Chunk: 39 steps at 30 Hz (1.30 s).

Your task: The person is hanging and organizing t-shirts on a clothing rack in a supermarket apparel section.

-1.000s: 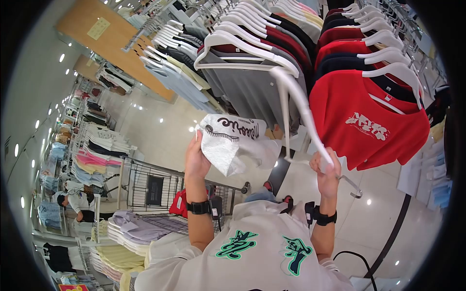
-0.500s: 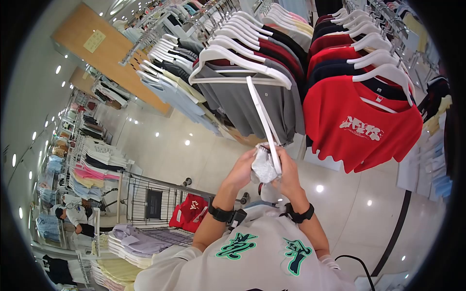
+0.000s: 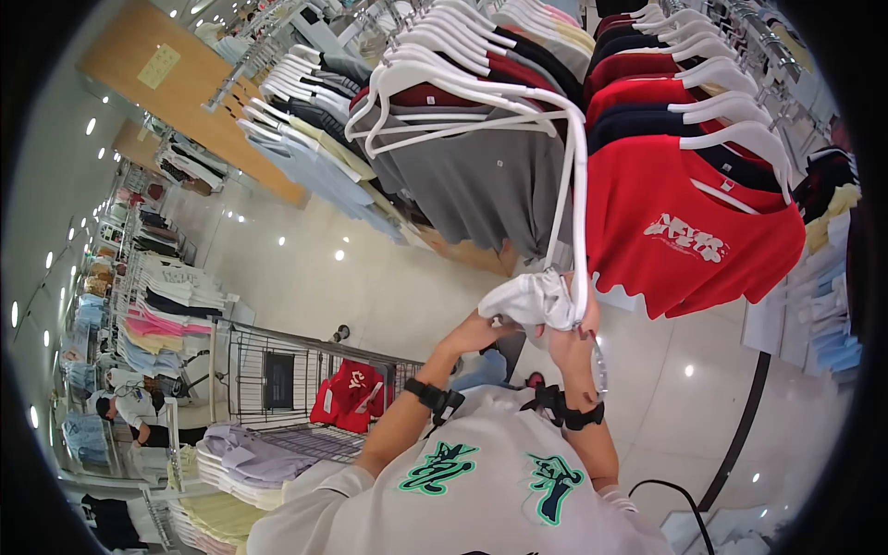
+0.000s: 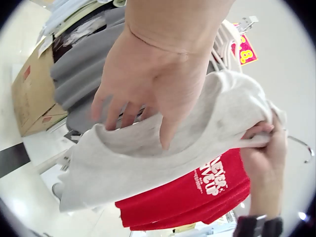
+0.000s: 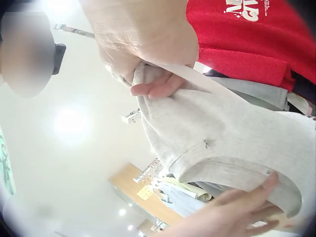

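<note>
Left wrist view, lower centre: red shirt [image 4: 153, 210] — white print reads "NEVER GIVE UP". Upper right: pink sign [image 4: 248, 52] — yellow "8" legible, remainder unclear.

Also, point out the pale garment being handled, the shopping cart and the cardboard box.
Pale garment [image 4: 106, 175]: left wrist view, cloth below the neckline.
Shopping cart [image 3: 278, 380]: head view, dark panel on the basket.
Cardboard box [image 4: 35, 98]: left wrist view, its side.

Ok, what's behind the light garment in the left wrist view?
Past the lower edge of the light garment, a red garment with white lettering; past its upper edge, a gray garment. Part of the red garment is covered; anything directly behind the middle is hidden.
</note>
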Tool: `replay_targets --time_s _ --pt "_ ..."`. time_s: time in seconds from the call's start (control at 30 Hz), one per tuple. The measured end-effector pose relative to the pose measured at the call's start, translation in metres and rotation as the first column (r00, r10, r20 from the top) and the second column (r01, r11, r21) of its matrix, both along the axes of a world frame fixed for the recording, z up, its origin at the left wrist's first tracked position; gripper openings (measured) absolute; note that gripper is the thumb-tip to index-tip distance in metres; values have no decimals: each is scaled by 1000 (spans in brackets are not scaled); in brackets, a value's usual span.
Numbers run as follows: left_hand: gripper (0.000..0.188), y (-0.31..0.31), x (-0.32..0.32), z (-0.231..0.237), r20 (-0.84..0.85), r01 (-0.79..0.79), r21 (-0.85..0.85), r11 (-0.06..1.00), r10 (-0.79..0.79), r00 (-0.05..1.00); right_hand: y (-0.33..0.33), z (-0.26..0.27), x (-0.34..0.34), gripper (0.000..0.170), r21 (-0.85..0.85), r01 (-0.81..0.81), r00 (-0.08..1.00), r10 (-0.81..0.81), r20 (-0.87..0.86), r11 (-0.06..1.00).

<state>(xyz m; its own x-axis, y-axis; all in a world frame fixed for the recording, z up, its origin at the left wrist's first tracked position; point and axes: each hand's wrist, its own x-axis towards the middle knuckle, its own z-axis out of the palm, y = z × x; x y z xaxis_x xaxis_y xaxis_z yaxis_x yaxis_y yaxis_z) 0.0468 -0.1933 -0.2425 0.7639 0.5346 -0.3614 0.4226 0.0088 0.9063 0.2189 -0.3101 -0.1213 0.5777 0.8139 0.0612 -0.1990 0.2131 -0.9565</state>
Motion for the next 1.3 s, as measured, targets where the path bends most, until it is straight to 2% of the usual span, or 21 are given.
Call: replay_targets --time_s 0.03,0.17,0.23,0.27,0.3,0.33,0.37,0.4,0.43,0.47,0.53,0.6,0.67,0.7,0.73,0.77,0.8,0.87,1.1,1.17,1.3 --pt "48 -3 -3 -25 115 -107 51 993 100 988 -2 7 -1 21 31 32 999 -32 -6 999" --pt "40 0 -18 -63 168 -228 85 970 211 963 -9 17 1 32 85 54 996 -61 71 995" --pt "31 9 -32 -56 -231 -158 373 914 257 939 -11 21 0 37 79 105 993 -109 39 991" --pt "31 18 -42 -51 -226 -161 375 913 259 939 -11 18 1 37 83 104 993 -107 43 991" --pt "30 27 -55 -39 -202 -306 47 951 309 930 -13 13 5 39 78 124 990 -129 60 989" --pt "29 31 -67 -30 -200 -406 -293 866 360 911 -16 7 9 41 69 145 986 -150 75 987" --pt "29 28 -79 -24 -205 -408 -298 863 360 910 -21 4 16 28 20 73 986 -69 -154 997" --pt "28 26 -89 -17 12 -454 -413 789 504 864 -27 0 22 28 14 72 985 -69 -156 997" --pt "28 28 -95 -11 215 -457 -529 715 634 743 -33 -3 29 28 16 15 1000 -16 25 1000" --pt "28 30 -99 -4 221 -454 -527 719 631 743 -37 -4 35 29 10 -39 978 36 207 999" --pt "26 34 -105 13 256 -527 -563 637 740 622 -45 7 43 25 -60 -42 965 56 255 997" --pt "25 39 -103 34 269 -549 -492 675 718 642 -47 14 45 21 -39 68 949 -53 311 997" --pt "22 39 -100 53 -27 -574 78 815 578 816 -50 6 54 29 39 68 913 -78 400 997" --pt "22 35 -94 64 -42 -579 72 812 582 812 -52 7 57 37 72 37 941 -59 334 997" --pt "22 29 -83 73 -154 -508 290 811 564 812 -55 10 57 47 102 14 963 -41 266 995" --pt "22 24 -76 76 -259 -387 486 784 552 793 -55 16 52 71 113 -22 963 -9 270 993" --pt "22 21 -73 72 -262 -380 483 789 544 797 -55 16 49 71 109 -14 963 -16 269 994" --pt "24 16 -72 62 -342 -142 712 687 516 785 -56 14 43 84 267 -91 994 73 79 959" --pt "23 21 -98 64 -309 -205 687 697 536 786 -46 4 -1 88 363 -116 970 184 -160 925" --pt "23 15 -93 76 -205 -380 593 710 589 782 -41 2 -16 86 412 -124 940 239 -243 903" --pt "23 -2 -68 104 -175 -380 566 732 557 812 -36 5 -37 86 500 -179 905 341 -254 847"
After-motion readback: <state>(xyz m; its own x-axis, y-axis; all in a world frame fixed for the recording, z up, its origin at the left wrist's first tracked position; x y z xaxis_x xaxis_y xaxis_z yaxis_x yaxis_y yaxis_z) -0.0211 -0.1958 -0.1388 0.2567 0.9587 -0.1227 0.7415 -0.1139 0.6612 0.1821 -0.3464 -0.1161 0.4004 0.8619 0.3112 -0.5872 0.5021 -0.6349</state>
